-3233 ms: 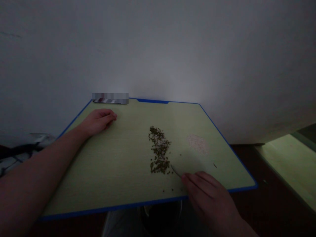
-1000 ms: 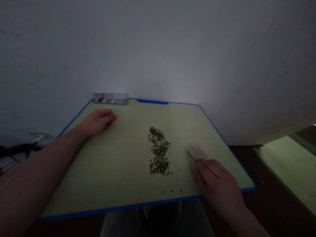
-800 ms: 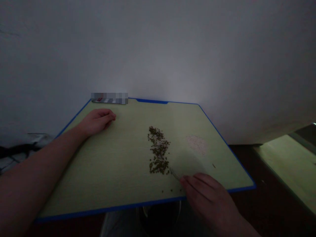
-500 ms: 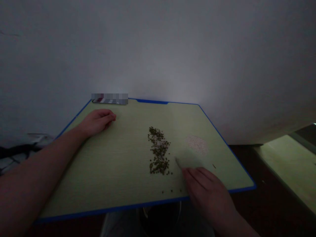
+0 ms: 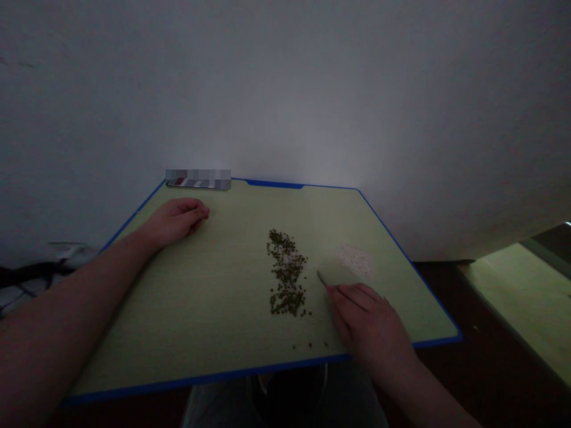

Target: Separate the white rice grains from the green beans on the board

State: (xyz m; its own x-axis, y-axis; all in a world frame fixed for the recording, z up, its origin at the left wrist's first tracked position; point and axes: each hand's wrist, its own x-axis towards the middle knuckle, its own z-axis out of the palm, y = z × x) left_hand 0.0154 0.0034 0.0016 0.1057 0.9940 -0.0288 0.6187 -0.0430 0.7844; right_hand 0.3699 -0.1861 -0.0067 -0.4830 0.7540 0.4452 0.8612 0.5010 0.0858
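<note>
Apparently pinched by the right hand (image 5: 368, 318), a thin pick (image 5: 322, 278) aimed up-left, its long axis slanting from the fingers to a tip lying between the green seeds (image 5: 285, 273) and pale grains (image 5: 355, 260), with the relaxed, empty left hand (image 5: 173, 217) laid out of the way on the board (image 5: 276, 184).

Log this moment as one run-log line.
left hand: resting on green board | right hand: holding thin pointed tool | dark seeds: strip on board | pale grains: patch right of seeds
</note>
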